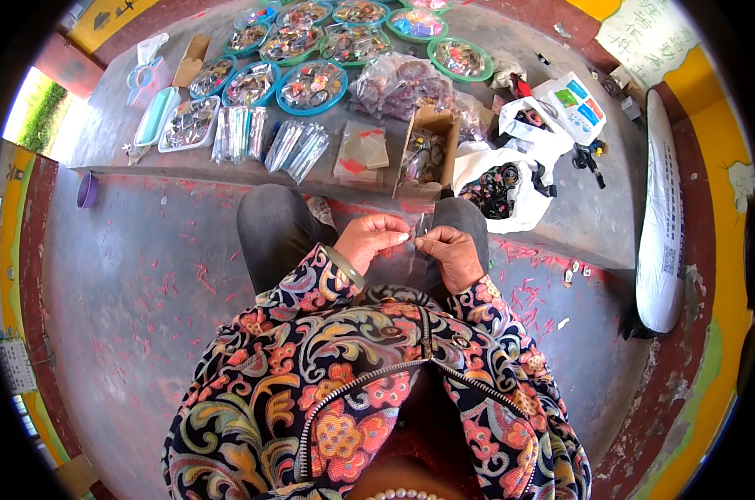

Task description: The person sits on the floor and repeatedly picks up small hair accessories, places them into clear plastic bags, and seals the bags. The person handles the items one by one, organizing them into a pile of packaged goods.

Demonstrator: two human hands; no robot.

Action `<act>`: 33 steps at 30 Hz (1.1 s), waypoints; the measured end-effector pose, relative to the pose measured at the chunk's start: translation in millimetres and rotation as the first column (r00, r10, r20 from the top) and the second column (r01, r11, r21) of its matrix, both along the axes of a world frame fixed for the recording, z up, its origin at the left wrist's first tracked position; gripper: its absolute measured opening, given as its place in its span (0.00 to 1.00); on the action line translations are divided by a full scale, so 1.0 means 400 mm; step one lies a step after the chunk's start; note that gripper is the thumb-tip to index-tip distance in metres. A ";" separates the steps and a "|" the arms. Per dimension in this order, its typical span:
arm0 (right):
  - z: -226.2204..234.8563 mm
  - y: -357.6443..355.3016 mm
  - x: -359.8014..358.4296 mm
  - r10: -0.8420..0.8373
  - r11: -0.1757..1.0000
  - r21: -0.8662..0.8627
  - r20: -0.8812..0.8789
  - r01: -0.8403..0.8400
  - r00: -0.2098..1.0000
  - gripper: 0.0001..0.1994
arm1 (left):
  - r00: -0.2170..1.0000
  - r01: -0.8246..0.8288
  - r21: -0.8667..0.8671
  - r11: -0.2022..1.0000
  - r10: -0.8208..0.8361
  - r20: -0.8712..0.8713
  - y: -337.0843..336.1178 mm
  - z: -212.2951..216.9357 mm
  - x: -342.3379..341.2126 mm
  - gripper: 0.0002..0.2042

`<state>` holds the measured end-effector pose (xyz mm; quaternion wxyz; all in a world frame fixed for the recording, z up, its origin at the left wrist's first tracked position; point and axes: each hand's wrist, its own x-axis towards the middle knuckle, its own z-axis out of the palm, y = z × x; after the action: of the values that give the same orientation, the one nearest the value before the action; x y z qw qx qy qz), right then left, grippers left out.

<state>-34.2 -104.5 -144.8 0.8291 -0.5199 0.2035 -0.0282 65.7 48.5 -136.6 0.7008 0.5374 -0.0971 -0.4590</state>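
**Both hands, the left hand (365,243) and the right hand (454,254), pinch a small clear bag (424,223)**

The small clear bag is in front of the lap, just short of a raised concrete platform (327,177). Each hand is closed on it between thumb and forefinger, the fingertips just beside each other; whether they touch I cannot tell.

Writing shows in several places. A white carrier bag (573,108) on the platform bears blocks of green, blue and red print. A long white sack (662,208) standing at the right has dark characters running along its length and a small dark printed square. A pale wall panel (644,42), upper right, carries large painted characters, and a notice sheet (17,367) at the far left has lines too small to read.

The small clear bag itself is thin, limp and see-through, with glints of light along its film. A reddish band shows near its upper end, though I cannot tell whether it belongs to the bag or lies behind. Its contents, if any, are too small to make out.

Beyond it on the platform are a stack of flat clear packets (362,154) with red patches, an open cardboard box (446,148) and a blue round tray (312,109) of mixed trinkets.
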 end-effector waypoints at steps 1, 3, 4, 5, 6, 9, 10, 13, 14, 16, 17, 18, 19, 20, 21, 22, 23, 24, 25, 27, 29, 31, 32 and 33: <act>-0.002 0.000 0.000 -0.003 1.000 0.000 0.000 0.003 1.000 0.03 | 1.000 0.005 0.001 1.000 -0.005 0.002 0.000 0.002 0.000 0.06; -0.003 0.000 0.000 -0.005 1.000 -0.007 -0.001 0.005 1.000 0.04 | 1.000 0.005 0.000 1.000 -0.005 -0.004 0.000 0.002 -0.001 0.06; -0.003 0.001 0.000 -0.004 1.000 -0.013 -0.003 0.004 1.000 0.04 | 1.000 0.006 -0.001 1.000 -0.006 -0.007 0.000 0.001 -0.002 0.06; -0.002 0.001 0.001 -0.002 1.000 -0.018 -0.004 0.002 1.000 0.05 | 1.000 0.006 0.002 1.000 -0.006 -0.002 0.001 0.000 -0.001 0.06; -0.004 0.001 0.002 0.002 1.000 -0.020 -0.001 -0.002 1.000 0.05 | 1.000 0.007 0.006 1.000 -0.007 0.003 0.002 -0.001 -0.001 0.06; -0.011 0.002 0.003 0.011 1.000 -0.027 0.014 -0.010 1.000 0.05 | 1.000 0.013 0.011 1.000 -0.013 0.008 0.004 0.000 0.000 0.08; -0.011 0.002 0.003 0.010 1.000 -0.030 0.023 -0.009 1.000 0.06 | 1.000 0.015 0.012 1.000 -0.016 0.008 0.004 0.001 0.000 0.09; 0.003 0.002 0.005 -0.018 0.928 -0.373 -0.029 0.006 0.999 0.07 | 1.000 0.000 -0.008 1.000 0.001 0.025 0.007 -0.032 0.004 0.11; 0.012 0.001 0.006 -0.040 0.849 -0.528 -0.055 0.005 0.998 0.08 | 0.999 0.010 0.015 1.000 -0.010 0.034 0.007 -0.030 0.003 0.10; 0.025 -0.002 0.009 -0.089 0.519 -0.842 0.119 0.148 0.989 0.08 | 0.998 0.029 0.063 0.998 -0.032 0.052 0.006 -0.018 0.001 0.10; 0.032 -0.003 0.010 -0.082 0.306 -0.925 0.208 0.223 0.975 0.08 | 1.000 0.009 0.033 0.999 -0.008 -0.027 0.005 -0.015 -0.001 0.10; 0.045 -0.006 0.012 -0.048 0.186 -0.948 0.253 0.257 0.966 0.08 | 0.994 -0.014 0.005 1.000 0.015 -0.107 0.005 -0.011 -0.002 0.10; 0.060 -0.011 0.013 -0.008 0.064 -0.954 0.292 0.292 0.956 0.07 | 0.982 -0.040 -0.021 0.999 0.036 -0.186 0.005 -0.007 -0.004 0.10; 0.068 -0.017 0.010 0.034 -0.060 -0.943 0.325 0.327 0.945 0.07 | 0.971 -0.039 -0.077 0.996 0.019 -0.240 0.006 0.002 0.002 0.11; 0.066 -0.022 0.007 0.049 -0.099 -0.942 0.318 0.321 0.947 0.07 | 0.956 -0.041 -0.133 0.990 0.001 -0.292 0.010 0.014 0.015 0.12; 0.066 -0.025 0.005 0.068 -0.128 -0.931 0.336 0.343 0.939 0.07 | 0.939 -0.048 -0.188 0.981 -0.020 -0.342 0.014 0.027 0.025 0.12; 0.066 -0.027 0.004 0.086 -0.156 -0.918 0.355 0.364 0.931 0.06 | 0.939 -0.012 -0.187 0.982 -0.054 -0.340 0.015 0.041 0.030 0.14; 0.066 -0.028 0.004 0.104 -0.183 -0.904 0.373 0.386 0.922 0.06 | 0.955 0.018 -0.158 0.987 -0.064 -0.291 0.015 0.046 0.029 0.13; 0.067 -0.027 0.002 0.119 -0.206 -0.900 0.366 0.384 0.923 0.06 | 0.968 0.047 -0.127 0.991 -0.077 -0.240 0.013 0.049 0.028 0.12; 0.074 -0.021 0.001 0.156 -0.250 -0.891 0.348 0.378 0.924 0.04 | 0.979 0.061 -0.068 0.996 -0.073 -0.192 0.012 0.049 0.020 0.11; 0.066 -0.017 0.001 0.197 -0.289 -0.879 0.332 0.379 0.922 0.04 | 0.981 0.040 -0.012 0.999 -0.042 -0.191 0.008 0.039 0.006 0.09; 0.055 -0.011 0.001 0.236 -0.300 -0.872 0.325 0.386 0.916 0.05 | 0.959 0.035 -0.009 0.999 -0.036 -0.281 0.007 0.033 0.003 0.08; 0.051 -0.009 0.001 0.251 -0.296 -0.873 0.322 0.389 0.913 0.06 | 0.944 0.036 -0.010 0.999 -0.037 -0.327 0.005 0.031 0.002 0.07; 0.049 -0.007 0.001 0.266 -0.291 -0.873 0.320 0.392 0.909 0.06 | 0.943 0.047 0.017 0.999 -0.039 -0.329 0.003 0.033 0.001 0.06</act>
<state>-33.9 -107.3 -125.2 0.0870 -0.9378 -0.0496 -0.3323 66.0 49.7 -123.4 0.6902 0.4597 0.0150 -0.5587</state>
